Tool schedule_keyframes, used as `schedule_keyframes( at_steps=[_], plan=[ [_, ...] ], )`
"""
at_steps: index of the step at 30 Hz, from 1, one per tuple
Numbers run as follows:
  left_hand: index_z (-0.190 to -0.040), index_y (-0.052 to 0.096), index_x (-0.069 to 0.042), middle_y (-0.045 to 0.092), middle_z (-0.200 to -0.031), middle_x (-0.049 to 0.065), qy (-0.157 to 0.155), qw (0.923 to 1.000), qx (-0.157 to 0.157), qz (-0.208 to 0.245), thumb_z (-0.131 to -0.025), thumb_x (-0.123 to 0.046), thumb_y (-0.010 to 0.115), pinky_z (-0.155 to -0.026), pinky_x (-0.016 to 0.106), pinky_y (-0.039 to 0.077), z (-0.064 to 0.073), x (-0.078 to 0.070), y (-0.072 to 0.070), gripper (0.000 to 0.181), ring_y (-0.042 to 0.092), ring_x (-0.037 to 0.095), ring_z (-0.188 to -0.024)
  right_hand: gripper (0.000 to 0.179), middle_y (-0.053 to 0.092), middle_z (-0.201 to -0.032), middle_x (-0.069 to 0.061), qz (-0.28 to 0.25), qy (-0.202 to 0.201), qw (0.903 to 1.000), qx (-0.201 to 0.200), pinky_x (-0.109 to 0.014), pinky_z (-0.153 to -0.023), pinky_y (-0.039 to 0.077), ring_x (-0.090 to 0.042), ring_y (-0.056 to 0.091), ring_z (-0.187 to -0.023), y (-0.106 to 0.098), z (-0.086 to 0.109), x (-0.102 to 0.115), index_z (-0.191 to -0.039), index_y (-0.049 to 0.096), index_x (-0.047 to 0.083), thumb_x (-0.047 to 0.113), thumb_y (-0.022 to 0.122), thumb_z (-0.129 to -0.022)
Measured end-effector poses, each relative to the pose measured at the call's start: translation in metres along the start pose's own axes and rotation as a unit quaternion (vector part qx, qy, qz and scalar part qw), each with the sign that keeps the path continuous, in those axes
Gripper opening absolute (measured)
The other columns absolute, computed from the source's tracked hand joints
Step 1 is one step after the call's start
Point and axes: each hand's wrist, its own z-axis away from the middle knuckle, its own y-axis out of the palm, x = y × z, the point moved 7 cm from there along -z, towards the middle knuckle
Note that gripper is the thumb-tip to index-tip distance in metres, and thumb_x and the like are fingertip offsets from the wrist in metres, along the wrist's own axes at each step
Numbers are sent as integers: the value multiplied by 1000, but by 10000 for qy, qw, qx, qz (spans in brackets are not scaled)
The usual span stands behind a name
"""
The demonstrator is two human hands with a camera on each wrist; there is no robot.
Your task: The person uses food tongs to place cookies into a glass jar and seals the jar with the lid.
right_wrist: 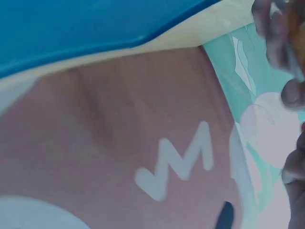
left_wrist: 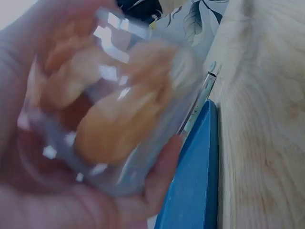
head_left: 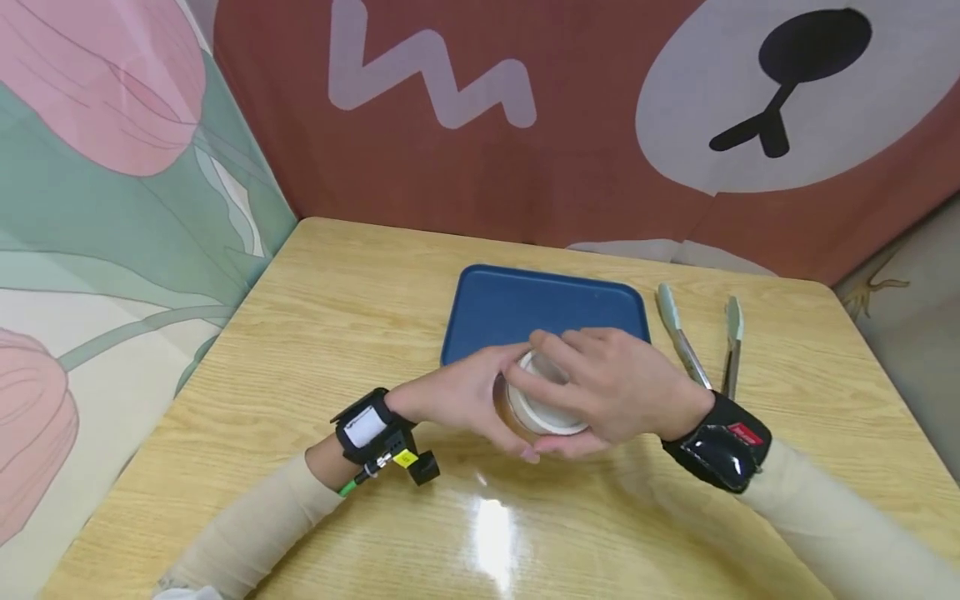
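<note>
A clear jar with orange-brown food pieces inside, blurred in the left wrist view, is held up over the table in front of the tray. My left hand grips its side, fingers and thumb curled round the wall. On top is a white lid, and my right hand holds it from above with bent fingers. Only part of the lid shows between the fingers. In the right wrist view, a bit of the jar and some fingers appear at the right edge.
Behind the hands lies a blue tray on the wooden table. To its right rest tongs with pale teal tips and metal arms, partly hidden by the right wrist. A printed cloth hangs behind the table.
</note>
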Motion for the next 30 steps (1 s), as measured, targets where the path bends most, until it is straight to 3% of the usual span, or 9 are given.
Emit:
schedule_keyframes(
  at_steps=[4, 8, 13, 16, 19, 24, 30],
  plan=[
    [-125, 47, -15, 57, -113, 2, -372, 9954, -821, -323, -63, -10, 86, -82, 33, 52, 1, 2, -6, 74, 56, 14, -98, 55, 52, -89, -14, -639, 1058, 9923, 98, -33, -30, 43, -16, 42, -44, 11, 4, -15, -118, 55, 7, 52, 36, -92],
    [-124, 48, -13, 59, -107, 2, -837, 9793, -1692, -728, -60, -10, 87, -78, 35, 52, 3, 8, -15, 75, 56, 14, -94, 52, 51, -84, -11, -663, 2030, 9767, 201, -28, -29, 39, -12, 38, -40, 23, 7, -28, -119, 54, 11, 51, 34, -93],
    [-126, 46, -20, 59, -104, -1, -1030, 9607, -2304, -1152, -57, -18, 88, -71, 34, 54, 5, 29, -22, 81, 56, 12, -90, 50, 53, -81, -12, -426, 2563, 9654, 215, -31, -30, 40, -15, 40, -40, 32, 5, -34, -118, 56, 11, 50, 35, -94],
    [-126, 44, -22, 58, -104, -4, -1016, 9532, -2470, -1414, -56, -27, 88, -70, 30, 55, 6, 44, -25, 82, 57, 9, -89, 51, 55, -82, -12, -359, 2745, 9607, 189, -32, -31, 42, -16, 42, -41, 35, 5, -36, -118, 57, 11, 51, 37, -93],
    [-128, 43, -21, 58, -105, -4, -918, 9487, -2583, -1578, -57, -31, 87, -70, 30, 55, 6, 50, -27, 84, 57, 8, -89, 50, 55, -85, -12, -305, 2871, 9573, 172, -32, -31, 42, -17, 44, -42, 37, 5, -38, -119, 57, 12, 51, 40, -91],
    [-130, 42, -16, 57, -110, -1, -631, 9400, -2872, -1727, -58, -22, 88, -74, 32, 54, 7, 35, -33, 86, 55, 9, -93, 51, 55, -93, -12, -336, 3011, 9530, 29, -33, -34, 45, -19, 49, -48, 38, 4, -42, -123, 54, 14, 51, 44, -90],
    [-130, 42, -2, 56, -117, 14, -357, 9259, -3422, -1562, -60, -4, 86, -82, 44, 50, 12, 3, -46, 83, 54, 21, -101, 71, 49, -119, -18, -791, 3513, 9325, -273, -40, -55, 54, -25, 55, -82, 34, 4, -48, -140, 36, 6, 48, 59, -87]
  ],
)
